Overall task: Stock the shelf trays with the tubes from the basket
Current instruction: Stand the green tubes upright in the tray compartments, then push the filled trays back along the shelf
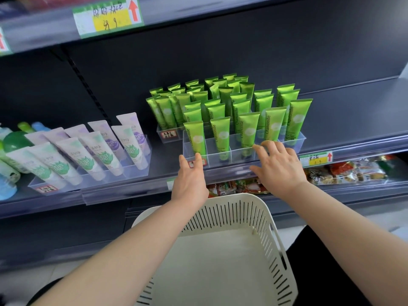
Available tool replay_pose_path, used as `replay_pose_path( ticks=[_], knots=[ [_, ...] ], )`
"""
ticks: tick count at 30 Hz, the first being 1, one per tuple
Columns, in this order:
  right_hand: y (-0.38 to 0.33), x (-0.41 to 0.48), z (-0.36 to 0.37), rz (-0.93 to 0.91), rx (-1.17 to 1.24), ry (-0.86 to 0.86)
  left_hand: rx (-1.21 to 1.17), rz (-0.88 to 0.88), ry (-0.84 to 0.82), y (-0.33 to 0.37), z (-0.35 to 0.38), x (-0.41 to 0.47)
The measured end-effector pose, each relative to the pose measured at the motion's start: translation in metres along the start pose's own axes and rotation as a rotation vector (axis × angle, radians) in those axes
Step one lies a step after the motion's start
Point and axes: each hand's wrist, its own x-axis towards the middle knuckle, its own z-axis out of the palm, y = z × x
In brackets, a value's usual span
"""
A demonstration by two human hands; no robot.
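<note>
The left grip [189,180] was open, its fingertips touching the front-left corner of the clear tray [238,149]. The right grip [278,166], fingers spread and holding nothing, rested at the tray's front rim. Green tubes [249,127] stood upright in the tray at the front edge of the shelf [132,191], above the white basket [220,217].

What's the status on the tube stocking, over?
Both hands open: left hand and right hand at clear plastic tray front. Green plastic tubes upright inside. White slotted plastic basket shows no tubes. Nothing blocking.
</note>
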Motion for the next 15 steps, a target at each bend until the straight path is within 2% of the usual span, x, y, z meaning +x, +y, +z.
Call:
replay_pose_path(
  ticks=[15],
  knots=[
    [0.044, -0.002, 0.002, 0.12, 0.022, 0.0, 0.044, 0.052, -0.02, 0.052, 0.005, 0.008]
  ],
)
